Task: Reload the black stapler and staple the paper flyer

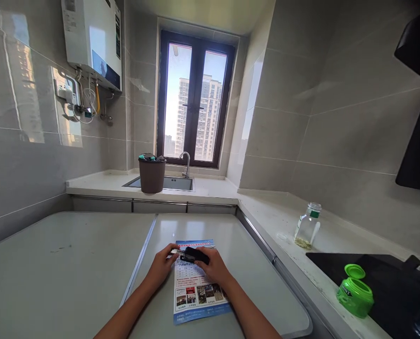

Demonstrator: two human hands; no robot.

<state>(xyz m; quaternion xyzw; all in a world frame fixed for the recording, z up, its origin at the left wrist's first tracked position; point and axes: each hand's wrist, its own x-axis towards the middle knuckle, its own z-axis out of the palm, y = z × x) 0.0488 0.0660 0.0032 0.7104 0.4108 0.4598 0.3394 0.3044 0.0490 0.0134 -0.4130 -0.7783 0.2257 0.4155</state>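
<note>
A black stapler (pixel 196 255) is in my right hand (pixel 215 268), whose fingers wrap around its rear end. My left hand (pixel 161 265) pinches a small silver metal piece (pixel 175 252) at the stapler's left end. Whether that piece is a strip of staples or part of the stapler I cannot tell. Beneath both hands a printed flyer (pixel 190 308) with blue borders, red text and photos lies on the folding table (pixel 266 292). The hands and stapler cover the flyer's upper part.
Beyond the table, a brown bin (pixel 152 176) stands on the counter by the sink (pixel 178 183). On the right counter are a glass jar (pixel 305 228), an open green container (pixel 355 296) and a black cooktop (pixel 382 273). A small white bit (pixel 173 234) lies above the flyer.
</note>
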